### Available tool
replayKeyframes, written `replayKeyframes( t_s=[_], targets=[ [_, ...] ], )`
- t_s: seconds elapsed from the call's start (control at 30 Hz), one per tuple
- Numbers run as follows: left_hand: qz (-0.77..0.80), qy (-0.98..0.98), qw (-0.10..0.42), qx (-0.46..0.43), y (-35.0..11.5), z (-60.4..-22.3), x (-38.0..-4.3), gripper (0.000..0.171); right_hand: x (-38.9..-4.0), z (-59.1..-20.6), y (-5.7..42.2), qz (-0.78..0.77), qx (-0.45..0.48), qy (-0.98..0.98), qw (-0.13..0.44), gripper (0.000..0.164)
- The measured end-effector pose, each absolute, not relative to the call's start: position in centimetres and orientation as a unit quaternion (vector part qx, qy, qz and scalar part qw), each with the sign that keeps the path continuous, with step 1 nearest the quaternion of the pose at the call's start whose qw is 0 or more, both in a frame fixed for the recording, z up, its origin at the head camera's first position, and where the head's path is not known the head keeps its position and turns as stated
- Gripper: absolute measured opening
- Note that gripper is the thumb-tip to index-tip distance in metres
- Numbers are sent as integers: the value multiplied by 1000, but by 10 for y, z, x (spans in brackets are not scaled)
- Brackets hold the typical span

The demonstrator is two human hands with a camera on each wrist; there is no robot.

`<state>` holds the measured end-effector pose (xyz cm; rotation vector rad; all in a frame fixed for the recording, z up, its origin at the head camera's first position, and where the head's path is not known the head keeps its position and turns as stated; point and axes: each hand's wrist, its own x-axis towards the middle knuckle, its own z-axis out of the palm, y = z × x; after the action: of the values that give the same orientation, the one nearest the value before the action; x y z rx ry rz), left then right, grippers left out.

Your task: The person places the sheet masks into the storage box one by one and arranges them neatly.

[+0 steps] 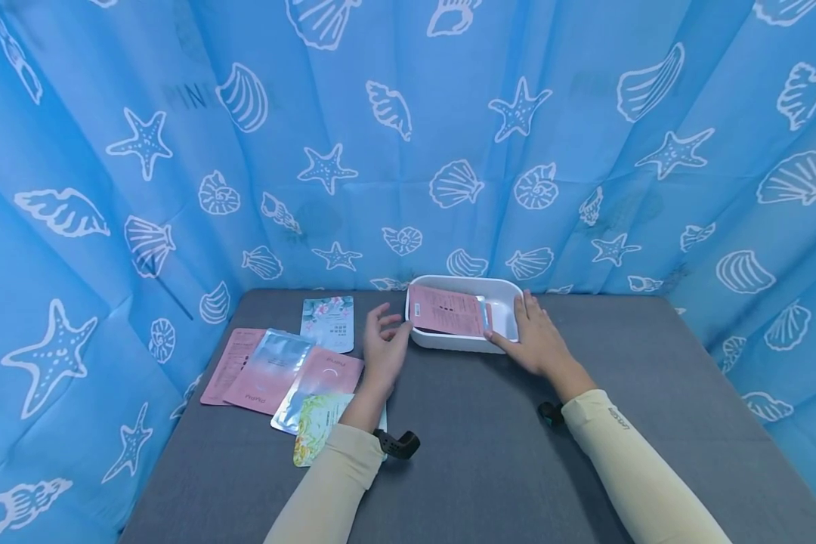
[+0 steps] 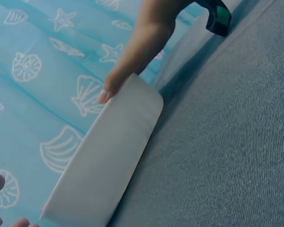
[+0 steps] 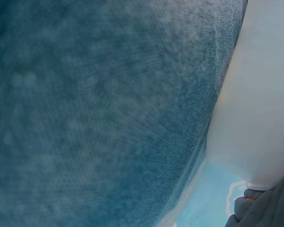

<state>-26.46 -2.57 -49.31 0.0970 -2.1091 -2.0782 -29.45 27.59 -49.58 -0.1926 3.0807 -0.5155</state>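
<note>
In the head view, a white plastic tub stands at the far side of the table with a pink sheet mask packet in it. Another packet shows partly beneath. My right hand rests on the tub's right end, thumb across the front rim and fingers fairly straight along the end. My left hand hovers by the tub's left end, fingers loosely bent and nothing held. In the left wrist view, the right thumb touches the rim of the tub. Only the tub's outer wall and part of the hand show in the right wrist view.
Left of the tub lie several overlapping packets: pink, silver-pink and green-yellow ones among them. A pale floral packet lies behind. A blue shell-patterned curtain hangs around the grey table.
</note>
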Motion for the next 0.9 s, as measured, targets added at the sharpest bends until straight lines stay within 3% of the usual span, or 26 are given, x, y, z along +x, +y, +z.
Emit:
replayKeyframes(
  t_s=[0.67, 0.9],
  targets=[
    [-693, -718, 64, -5, -19, -494, -259, 54, -296, -496, 276, -162, -58, 985, 7, 119],
    [-699, -713, 50, -12, -18, -494, -260, 57, -294, -496, 277, -168, -61, 984, 7, 112]
  ],
)
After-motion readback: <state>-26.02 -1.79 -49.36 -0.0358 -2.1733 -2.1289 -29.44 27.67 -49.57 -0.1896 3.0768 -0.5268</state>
